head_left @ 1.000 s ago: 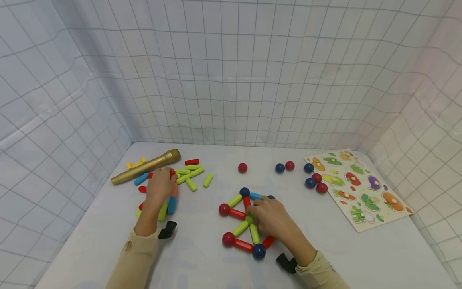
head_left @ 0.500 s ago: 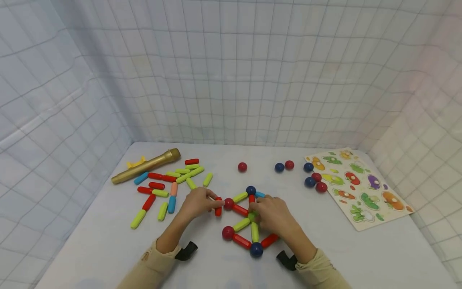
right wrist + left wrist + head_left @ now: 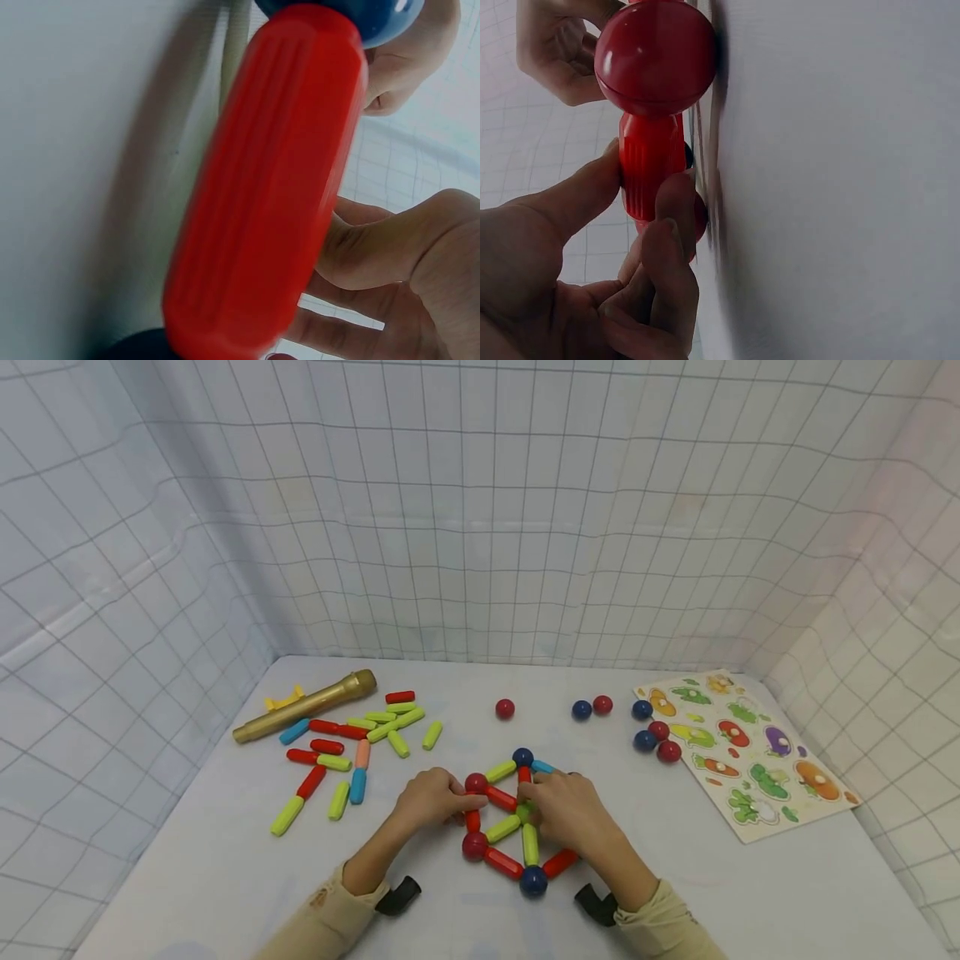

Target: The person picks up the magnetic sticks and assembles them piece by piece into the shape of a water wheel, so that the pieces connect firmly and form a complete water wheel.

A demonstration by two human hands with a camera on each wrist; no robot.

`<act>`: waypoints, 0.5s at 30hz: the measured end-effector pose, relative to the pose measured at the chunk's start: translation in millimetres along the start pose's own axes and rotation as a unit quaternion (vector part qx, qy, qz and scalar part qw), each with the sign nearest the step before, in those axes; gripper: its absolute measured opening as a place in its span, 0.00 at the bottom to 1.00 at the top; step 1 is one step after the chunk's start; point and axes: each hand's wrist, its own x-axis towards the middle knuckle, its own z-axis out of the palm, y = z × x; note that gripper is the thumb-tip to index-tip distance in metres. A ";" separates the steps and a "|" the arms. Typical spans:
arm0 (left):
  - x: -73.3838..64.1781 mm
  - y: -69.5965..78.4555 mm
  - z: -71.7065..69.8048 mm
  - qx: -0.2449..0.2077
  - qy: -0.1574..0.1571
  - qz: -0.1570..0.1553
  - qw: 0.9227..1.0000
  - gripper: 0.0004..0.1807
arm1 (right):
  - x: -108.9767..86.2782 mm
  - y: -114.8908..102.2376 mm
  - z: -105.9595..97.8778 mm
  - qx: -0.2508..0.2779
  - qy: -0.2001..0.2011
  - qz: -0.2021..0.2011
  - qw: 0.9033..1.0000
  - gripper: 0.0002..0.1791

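My left hand (image 3: 431, 800) pinches a short red magnetic rod (image 3: 649, 161) between thumb and fingers. That rod spans the left side of a flat ball-and-rod frame, between the upper red ball (image 3: 476, 783) and the lower red ball (image 3: 475, 845). At the frame's middle, my right hand (image 3: 566, 810) holds the green ball (image 3: 524, 814), where several rods meet. A blue ball (image 3: 533, 881) forms the near corner, with another red rod (image 3: 262, 187) running up from it to the right. The right fingertips are partly hidden behind that rod in the right wrist view.
Loose rods, among them a green rod (image 3: 339, 800), lie on the left near a gold microphone (image 3: 307, 706). Behind the frame sits a lone red ball (image 3: 505, 709). Several red and blue balls lie beside a vegetable-picture sheet (image 3: 750, 752) on the right. A gridded cloth (image 3: 480, 527) encloses the table.
My left hand has brought a red rod from the left pile to the frame's left side, between the two red balls. The frame has turned slightly; my right hand stays at its middle.
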 end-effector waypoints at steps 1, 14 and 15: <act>-0.7 0.1 0.3 0.000 0.000 0.000 1.000 0.22 | -0.1 -0.2 0.3 -0.003 0.000 -0.001 1.000 0.12; -2.1 4.0 7.1 0.002 -0.028 0.019 0.999 0.25 | 0.4 -1.4 0.5 -0.022 -0.013 -0.010 1.000 0.14; -1.8 4.6 7.6 0.005 -0.028 0.021 0.999 0.25 | 0.5 -1.7 0.7 -0.022 -0.013 -0.008 1.000 0.14</act>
